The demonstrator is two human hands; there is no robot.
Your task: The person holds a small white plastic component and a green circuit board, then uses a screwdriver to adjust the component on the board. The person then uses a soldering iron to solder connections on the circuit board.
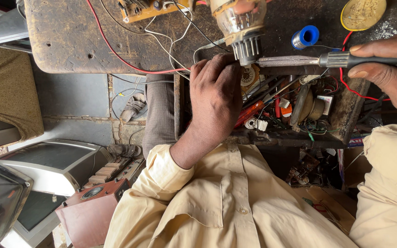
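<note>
The soldering iron (299, 60) lies level along the near edge of the bench (65, 41), its dull, crusted metal shaft pointing at a clear plastic part with a toothed grey end (242, 30), whose top is cut off by the frame. The right hand (386, 69) pinches the iron's dark handle between thumb and forefinger, closed round it; the rest of that hand runs out of view. The left hand (214, 94) rests knuckles-up at the drawer's edge, fingers curled under toward the toothed end, and I cannot tell whether they grip anything, since the fingertips are hidden.

Below the iron an open wooden drawer (350, 115) is crammed with small parts: a red-handled tool (249, 112), coils, a round speaker cone (305, 108), tangled wires too jumbled to sort out. On the worn, scarred bench top sit a blue spool (306, 36), a round yellow tin lid (363, 13), and a brown circuit board (150, 8) half cropped at the top, with red and white leads trailing across.

Cream shirt sleeves fill the lower view. To the side stand a reddish wooden speaker box (93, 211) and grey television casings (51, 165).
</note>
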